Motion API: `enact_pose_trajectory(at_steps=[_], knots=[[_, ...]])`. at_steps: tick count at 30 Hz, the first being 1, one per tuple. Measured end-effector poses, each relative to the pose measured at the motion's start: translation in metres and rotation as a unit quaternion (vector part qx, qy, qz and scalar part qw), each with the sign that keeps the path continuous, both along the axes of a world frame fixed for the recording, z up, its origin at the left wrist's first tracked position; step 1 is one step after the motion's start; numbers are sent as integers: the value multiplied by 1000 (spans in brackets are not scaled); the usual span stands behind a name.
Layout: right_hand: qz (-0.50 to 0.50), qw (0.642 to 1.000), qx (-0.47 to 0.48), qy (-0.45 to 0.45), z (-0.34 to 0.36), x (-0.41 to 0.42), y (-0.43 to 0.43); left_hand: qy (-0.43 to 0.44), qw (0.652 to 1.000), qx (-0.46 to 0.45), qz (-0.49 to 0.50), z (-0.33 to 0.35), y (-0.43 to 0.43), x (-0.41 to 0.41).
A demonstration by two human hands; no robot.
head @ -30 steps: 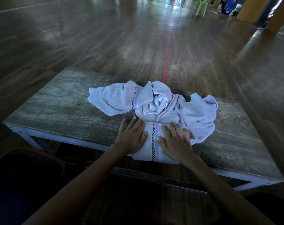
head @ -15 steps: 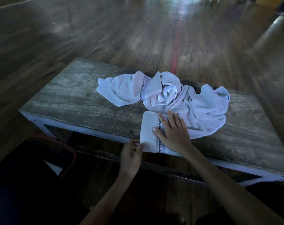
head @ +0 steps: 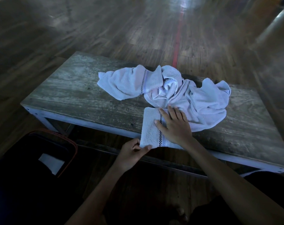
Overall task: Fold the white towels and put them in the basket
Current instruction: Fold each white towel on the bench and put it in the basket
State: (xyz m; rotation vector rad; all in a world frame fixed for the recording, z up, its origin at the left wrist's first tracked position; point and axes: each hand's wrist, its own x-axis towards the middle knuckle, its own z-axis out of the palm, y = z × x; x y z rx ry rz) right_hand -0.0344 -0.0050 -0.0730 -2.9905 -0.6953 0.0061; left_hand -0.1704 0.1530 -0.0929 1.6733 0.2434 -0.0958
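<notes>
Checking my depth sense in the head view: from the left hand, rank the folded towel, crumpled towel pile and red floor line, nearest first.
1. The folded towel, at the front: the left hand pinches its near corner.
2. The crumpled towel pile: farther back on the table, to the right.
3. The red floor line: beyond the table's far edge.

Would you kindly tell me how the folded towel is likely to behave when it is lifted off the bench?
Probably floppy: the folded towel sags over the bench edge where the left hand pinches its corner. Its layers may slip open if lifted by that corner alone, since the flat right hand presses them down. Likely light, too: thin cloth.
</notes>
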Motion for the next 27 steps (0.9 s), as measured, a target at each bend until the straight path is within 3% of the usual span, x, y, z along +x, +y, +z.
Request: enact_pose_trajectory(at_steps=[6,14,17,19,21,23,27], knots=[[-6,1000,-4,-12,-4,0,0,45,993,-104,29,5,-8,2],[-8,1000,-5,-15,-3,0,1,33,993,-112,17,11,-6,-1],[-13,1000,-2,5,-2,0,1,5,991,-97,96,14,-7,1],[-8,1000,5,21,1,-1,1,-62,982,17,176,14,-3,6],[11,999,22,43,5,1,-4,-168,947,189,199,16,0,13],[38,992,82,89,8,5,-13,-207,919,306,140,26,-4,27],[-25,929,354,102,15,-1,-51,-149,860,485,-61,31,-24,68]])
